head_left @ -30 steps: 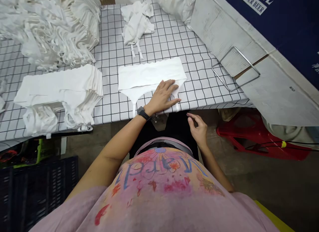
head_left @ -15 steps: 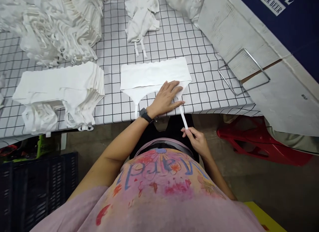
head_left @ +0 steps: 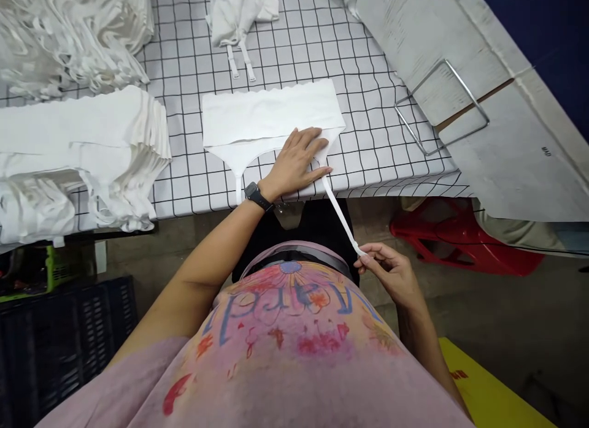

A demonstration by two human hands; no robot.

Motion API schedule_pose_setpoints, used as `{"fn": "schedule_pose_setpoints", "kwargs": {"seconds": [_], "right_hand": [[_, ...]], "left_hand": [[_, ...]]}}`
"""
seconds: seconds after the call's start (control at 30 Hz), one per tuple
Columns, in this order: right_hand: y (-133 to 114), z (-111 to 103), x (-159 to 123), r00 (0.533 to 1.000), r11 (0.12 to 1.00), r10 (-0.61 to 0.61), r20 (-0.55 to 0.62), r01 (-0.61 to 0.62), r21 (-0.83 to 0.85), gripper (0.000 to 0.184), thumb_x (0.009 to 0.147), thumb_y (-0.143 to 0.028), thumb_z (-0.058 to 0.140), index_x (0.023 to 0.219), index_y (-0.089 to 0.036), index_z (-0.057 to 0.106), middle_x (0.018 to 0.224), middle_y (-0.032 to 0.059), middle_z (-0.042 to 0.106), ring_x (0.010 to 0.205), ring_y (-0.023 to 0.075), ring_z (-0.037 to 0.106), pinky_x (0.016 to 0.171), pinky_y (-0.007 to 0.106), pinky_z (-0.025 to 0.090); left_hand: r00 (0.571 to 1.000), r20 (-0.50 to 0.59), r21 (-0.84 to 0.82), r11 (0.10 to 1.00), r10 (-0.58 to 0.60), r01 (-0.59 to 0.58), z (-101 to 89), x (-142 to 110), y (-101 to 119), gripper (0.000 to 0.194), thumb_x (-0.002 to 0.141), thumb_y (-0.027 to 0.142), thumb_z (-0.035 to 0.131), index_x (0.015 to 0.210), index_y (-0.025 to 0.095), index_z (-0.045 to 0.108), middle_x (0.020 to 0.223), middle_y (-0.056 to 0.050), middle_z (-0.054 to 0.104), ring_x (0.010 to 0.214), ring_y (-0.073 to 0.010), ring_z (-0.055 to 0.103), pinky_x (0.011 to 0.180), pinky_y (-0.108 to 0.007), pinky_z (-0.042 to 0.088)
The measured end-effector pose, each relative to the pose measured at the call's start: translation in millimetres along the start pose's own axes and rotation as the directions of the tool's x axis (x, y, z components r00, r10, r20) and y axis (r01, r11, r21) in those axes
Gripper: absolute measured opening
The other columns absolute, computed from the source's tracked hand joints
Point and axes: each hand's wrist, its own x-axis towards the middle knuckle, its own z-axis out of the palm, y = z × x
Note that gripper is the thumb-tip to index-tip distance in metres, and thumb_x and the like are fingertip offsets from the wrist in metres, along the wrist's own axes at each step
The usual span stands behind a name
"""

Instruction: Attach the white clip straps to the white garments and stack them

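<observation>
A white strappy top (head_left: 269, 114) lies flat near the front edge of the checked table. My left hand (head_left: 298, 158), with a black watch at the wrist, presses on its lower right part, fingers spread and open. My right hand (head_left: 384, 268) is below the table edge, pinching the end of the top's right shoulder strap (head_left: 341, 214). That strap is drawn out straight and slants down to the right from under my left hand. The other strap (head_left: 238, 189) hangs toward the edge beside my left wrist.
To the left lie a neat stack of white tops (head_left: 133, 133) and a larger heap (head_left: 92, 29). A crumpled white garment (head_left: 242, 17) is at the back. A cardboard box (head_left: 497, 140) and a metal wire frame (head_left: 442, 109) stand right. A red plastic stool (head_left: 460, 244) is below.
My right hand has moved down and to the right, drawing the strap out longer. My left hand stays on the top. The view has shifted slightly.
</observation>
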Motion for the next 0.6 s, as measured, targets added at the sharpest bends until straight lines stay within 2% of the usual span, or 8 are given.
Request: {"fn": "schedule_pose_setpoints", "kwargs": {"seconds": [0.13,0.23,0.33,0.4,0.5,0.6], "right_hand": [[-10,-5,-7,0.992,0.989,-0.086,-0.096,0.097,0.108,0.018,0.089,-0.032,0.078,0.105,-0.026,0.071,0.077,0.0004,0.079,0.063,0.0162,0.074,0.063,0.028,0.062],[-19,-6,-6,0.986,0.974,-0.148,-0.08,0.159,0.163,0.01,0.091,-0.03,0.077,0.101,-0.027,0.076,0.079,0.0011,0.08,0.065,0.0176,0.076,0.066,0.029,0.064],[-28,-4,1,0.982,0.954,-0.187,-0.013,0.185,0.237,0.028,0.09,-0.038,0.077,0.115,-0.027,0.079,0.105,0.0086,0.082,0.091,0.0271,0.08,0.081,0.04,0.066],[-32,0,10,0.979,0.941,-0.202,0.014,0.19,0.28,0.043,0.087,-0.043,0.078,0.127,-0.028,0.075,0.121,0.0115,0.078,0.108,0.0327,0.077,0.088,0.046,0.065],[-35,9,28,0.984,0.954,-0.18,0.015,0.171,0.246,0.044,0.089,-0.041,0.078,0.131,-0.029,0.073,0.129,0.0109,0.074,0.116,0.0324,0.073,0.094,0.049,0.064],[-40,20,44,0.982,0.96,-0.19,0.01,0.183,0.212,0.037,0.092,-0.036,0.077,0.128,-0.029,0.074,0.126,0.0091,0.076,0.114,0.0294,0.075,0.097,0.048,0.064]], "left_hand": [[1.0,0.006,0.011,1.0,-0.002,0.002,-1.2,0,1,0.07,0.092,0.082,0.043,0.141,0.033,0.052,0.157,-0.008,0.048,0.152,-0.0333,0.038,0.132,-0.061,0.017],[1.0,0.012,0.033,0.999,-0.005,0.005,-2.2,-1,2,0.071,0.092,0.082,0.042,0.141,0.031,0.052,0.158,-0.01,0.047,0.152,-0.0335,0.038,0.131,-0.062,0.017],[1.0,0.019,0.05,0.999,-0.007,0.006,-2.1,-1,3,0.07,0.093,0.08,0.043,0.141,0.029,0.052,0.159,-0.011,0.046,0.152,-0.0338,0.038,0.131,-0.061,0.017],[1.0,0.023,0.055,0.998,-0.006,0.005,-2.8,-1,4,0.066,0.095,0.077,0.045,0.14,0.028,0.052,0.159,-0.011,0.046,0.152,-0.033,0.038,0.131,-0.061,0.017],[1.0,0.017,0.015,1.0,-0.008,0.008,-9.2,-1,7,0.053,0.103,0.064,0.043,0.138,0.026,0.053,0.156,-0.011,0.05,0.15,-0.0291,0.042,0.131,-0.058,0.02],[0.998,-0.047,-0.079,0.996,-0.035,0.031,-22.8,-2,10,0.037,0.108,0.044,0.038,0.135,0.024,0.055,0.152,-0.012,0.055,0.144,-0.0241,0.05,0.125,-0.051,0.036]]}}
